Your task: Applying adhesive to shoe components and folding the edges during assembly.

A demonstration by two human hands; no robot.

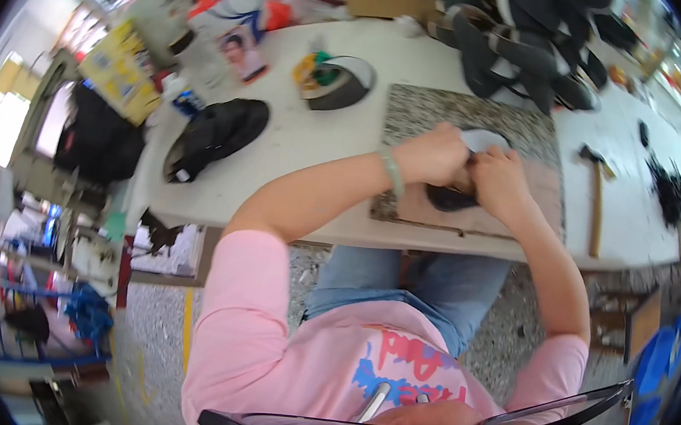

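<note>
Both hands work close together over a dark shoe piece with a whitish part on a speckled stone slab. My left hand, with a pale green bangle at the wrist, has its fingers curled and pinches the piece from the left. From the right, my right hand grips it too, fingers bent and almost touching the left ones. Its dark rounded end shows below the hands; its middle is hidden by the fingers. A pinkish flat sheet covers the lower slab beneath it.
A hammer lies right of the slab, near black strips. Dark sandals are heaped behind. Toward the left are a grey-and-white shoe piece, a black shoe-shaped item and a small bottle.
</note>
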